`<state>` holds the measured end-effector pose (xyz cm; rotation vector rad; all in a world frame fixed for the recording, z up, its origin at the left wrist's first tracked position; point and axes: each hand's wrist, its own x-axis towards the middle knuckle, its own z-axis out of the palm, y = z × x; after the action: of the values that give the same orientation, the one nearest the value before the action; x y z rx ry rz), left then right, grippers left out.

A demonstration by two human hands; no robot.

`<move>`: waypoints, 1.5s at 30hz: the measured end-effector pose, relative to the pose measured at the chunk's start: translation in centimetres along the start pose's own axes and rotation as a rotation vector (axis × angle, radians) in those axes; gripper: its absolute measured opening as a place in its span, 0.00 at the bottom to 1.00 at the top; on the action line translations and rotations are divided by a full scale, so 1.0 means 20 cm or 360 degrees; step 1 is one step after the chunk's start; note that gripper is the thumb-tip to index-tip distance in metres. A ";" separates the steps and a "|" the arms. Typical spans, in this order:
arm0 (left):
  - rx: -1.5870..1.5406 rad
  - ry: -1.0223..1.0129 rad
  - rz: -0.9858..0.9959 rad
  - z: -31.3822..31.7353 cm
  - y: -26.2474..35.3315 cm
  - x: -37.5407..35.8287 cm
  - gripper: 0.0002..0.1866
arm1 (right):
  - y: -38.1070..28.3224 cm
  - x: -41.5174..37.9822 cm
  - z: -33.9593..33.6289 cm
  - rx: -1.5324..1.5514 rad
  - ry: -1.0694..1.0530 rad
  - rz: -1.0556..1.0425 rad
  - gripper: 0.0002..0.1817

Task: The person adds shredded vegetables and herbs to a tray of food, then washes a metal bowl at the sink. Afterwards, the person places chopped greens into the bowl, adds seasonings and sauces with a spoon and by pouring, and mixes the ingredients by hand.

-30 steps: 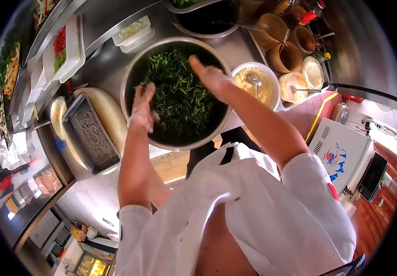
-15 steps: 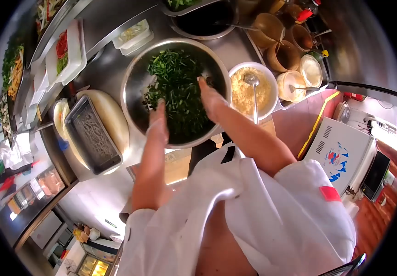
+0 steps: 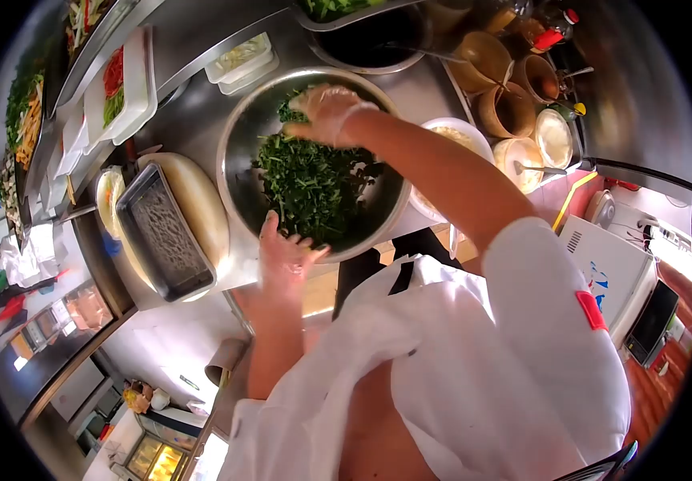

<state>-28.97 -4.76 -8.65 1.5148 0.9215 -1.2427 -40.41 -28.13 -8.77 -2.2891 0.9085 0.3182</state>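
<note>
A large steel mixing bowl (image 3: 236,184) holds a heap of chopped green leaves (image 3: 314,180). Both of my hands wear clear plastic gloves. My left hand (image 3: 288,258) is at the bowl's near rim, fingers spread, at the lower edge of the leaves. Reaching across the bowl, my right hand (image 3: 331,115) lies over the far part of the heap, palm down, with thumb and fingers apart. My right forearm partly covers a white bowl (image 3: 474,136) of pale crumbly food, whose spoon shows only at the handle.
Left of the bowl, a dark metal tray (image 3: 168,232) rests on a round board (image 3: 211,208). Sauce containers (image 3: 508,111) and a jar with a spoon (image 3: 520,164) stand at the right. Behind are a pan of dark liquid (image 3: 370,44) and small white tubs (image 3: 242,60).
My right hand has moved from the right of the heap to its far side. My left hand has drawn back toward the near rim, and its fingers have spread. The leaves have shifted.
</note>
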 end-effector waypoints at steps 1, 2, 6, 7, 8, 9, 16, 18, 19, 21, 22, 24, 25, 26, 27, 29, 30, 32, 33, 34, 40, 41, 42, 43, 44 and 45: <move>0.0092 -0.0417 0.0181 0.01 -0.03 0.05 0.35 | 0.17 0.18 0.14 0.0094 0.0280 -0.0062 0.40; 0.0179 -0.0834 0.0356 0.01 -0.07 0.15 0.35 | 0.25 0.23 0.27 0.0485 0.0335 0.0047 0.41; 0.0031 -0.0745 0.0191 0.27 -0.06 0.30 0.31 | 0.09 0.01 0.50 0.2058 -0.0002 0.0762 0.55; 0.0028 -0.0915 0.0121 0.27 -0.06 0.42 0.30 | 0.05 -0.03 0.52 0.2125 -0.0129 0.0883 0.58; 0.0117 -0.0802 0.0182 0.31 -0.04 0.39 0.29 | 0.03 -0.06 0.53 0.2190 -0.0246 0.1000 0.61; 0.0213 -0.0681 0.0239 0.34 -0.02 0.32 0.28 | 0.01 -0.09 0.55 0.2156 -0.0295 0.1011 0.63; 0.0424 -0.0839 0.0730 0.32 0.16 0.64 0.21 | -0.10 -0.21 0.51 0.1517 0.0268 0.0611 0.73; 0.0591 -0.0731 0.0923 0.31 0.20 0.49 0.21 | -0.07 -0.26 0.36 0.1339 0.0190 0.0728 0.70; 0.1261 -0.0689 0.1359 0.27 0.25 0.56 0.24 | -0.05 -0.28 0.31 0.1250 0.0144 0.0789 0.69; 0.2223 -0.0684 0.1844 0.18 0.42 0.69 0.30 | 0.06 -0.20 0.24 0.0906 -0.0196 0.0737 0.75; 0.2487 -0.0757 0.1931 0.14 0.49 0.70 0.34 | 0.12 -0.15 0.21 0.0987 -0.0183 0.0772 0.72; 0.2176 -0.0808 0.1445 0.23 0.49 0.31 0.37 | 0.21 -0.05 0.21 0.1149 -0.0162 0.0844 0.67; 0.2014 -0.0637 0.1201 0.30 0.44 0.14 0.36 | 0.24 -0.02 0.23 0.1230 -0.0158 0.0880 0.64; 0.2586 -0.0678 0.1773 0.26 0.50 0.42 0.36 | 0.25 0.00 0.26 0.1314 -0.0152 0.0919 0.63; 0.3438 -0.0073 0.2766 0.22 0.56 0.70 0.37 | 0.23 0.01 0.29 0.1495 -0.0103 0.0830 0.66; 0.3527 -0.0089 0.2699 0.30 0.48 0.70 0.40 | 0.14 0.06 0.31 0.1843 0.0027 0.0648 0.73; 0.3180 -0.0412 0.1854 0.43 0.35 0.40 0.41 | 0.10 0.12 0.38 0.1733 0.0034 0.0625 0.75; 0.2491 -0.0435 0.1646 0.53 0.30 0.71 0.38 | 0.04 0.21 0.47 0.1806 -0.0070 0.0775 0.71; 0.1640 -0.0614 0.1262 0.58 0.26 0.73 0.38 | 0.05 0.22 0.50 0.1784 -0.0042 0.0752 0.69; 0.1626 -0.0354 0.1275 0.62 0.19 0.32 0.37 | 0.05 0.23 0.53 0.1761 -0.0014 0.0729 0.68; 0.2258 -0.0083 0.1658 0.43 0.45 0.76 0.53 | 0.00 -0.03 0.25 0.1289 0.0094 0.0831 0.67; 0.2346 -0.0180 0.1563 0.44 0.49 0.62 0.53 | 0.04 -0.01 0.24 0.1156 0.0069 0.0808 0.70; 0.2430 -0.0279 0.1465 0.45 0.53 0.47 0.53 | 0.07 0.00 0.19 0.1036 -0.0059 0.0745 0.70; 0.2511 -0.0379 0.1366 0.46 0.57 0.32 0.53 | 0.11 0.02 0.14 0.0915 -0.0182 0.0678 0.71; 0.2386 -0.0505 0.1392 0.46 0.57 0.36 0.50 | 0.14 0.05 0.16 0.0938 -0.0025 0.0714 0.68; 0.2214 -0.0693 0.1451 0.43 0.60 0.55 0.49 | 0.24 0.21 0.31 0.1026 0.0103 0.0644 0.62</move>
<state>-17.76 -16.50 -17.44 2.0780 -1.1261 -1.3710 -40.58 -29.05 -17.66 -1.5293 1.2879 0.0949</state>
